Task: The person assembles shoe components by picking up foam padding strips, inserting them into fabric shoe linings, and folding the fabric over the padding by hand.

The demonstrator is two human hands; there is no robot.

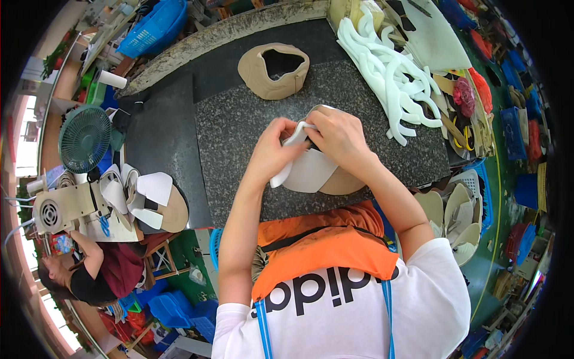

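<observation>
Beige shoe upper [317, 173], two hands [275, 146] [338, 134]

Shoe upper [274, 70] behind hands, foam strips [394, 78] right, fan [84, 139] left, all on worktable [227, 125]

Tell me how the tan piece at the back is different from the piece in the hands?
The tan piece sits alone on the stone table, untouched; the held piece is gripped by the left hand and right hand. The tan piece stands up as a curved ring with a dark hollow; the held piece lies flatter. The tan piece is all tan; the held piece shows white over tan, with a white strip at the fingers. Both look like soft shoe parts.
</observation>
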